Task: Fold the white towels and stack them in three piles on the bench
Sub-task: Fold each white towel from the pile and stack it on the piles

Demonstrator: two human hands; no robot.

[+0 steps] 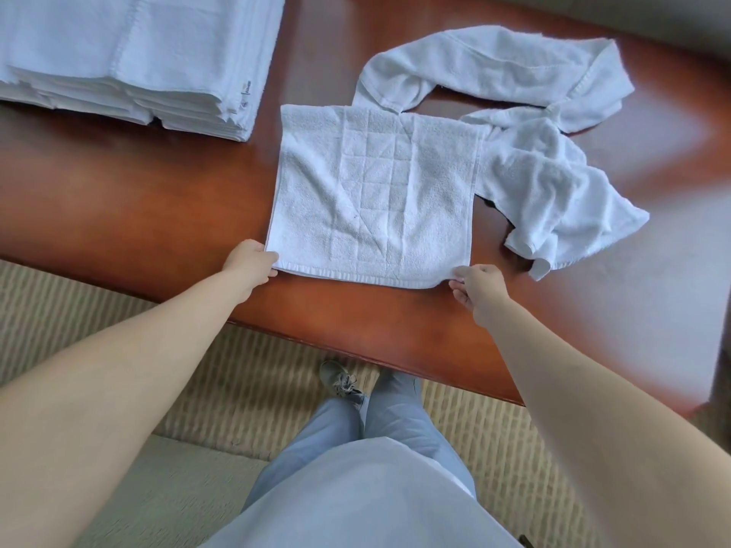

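Flat white towel (374, 193) spread on red-brown tabletop (158, 199), near edge of towel lying just inside near edge of tabletop, about midway along it. Woven grid of squares visible down towel's middle; hemmed border along near edge.

Left hand (251, 258) at towel's near left corner: thumb on top of the cloth, fingers tucked below, pinching the corner. Right hand (476, 284) at near right corner: fingertips curled, pinching the hem, corner lifted slightly off the surface. Both forearms bare, reaching in from the near side.

Stack of folded towels (130, 61) at far left corner of tabletop, many layers, small label tags on its right-hand side; apart from the flat towel. One stack visible only, far portion cut off by frame top.

Unfolded towels: long rumpled towel (494, 67) toward far right, curving in a loop, one end touching far edge of flat towel. Crumpled towel (553, 191) just beside right edge of flat towel, overlapping it at the far right corner; possibly two pieces bunched together, folds too tangled to tell.

Below tabletop edge: beige striped carpet (118, 310), light blue trousers (395, 421), grey laced shoe (338, 379), pale garment (356, 496) at bottom centre.
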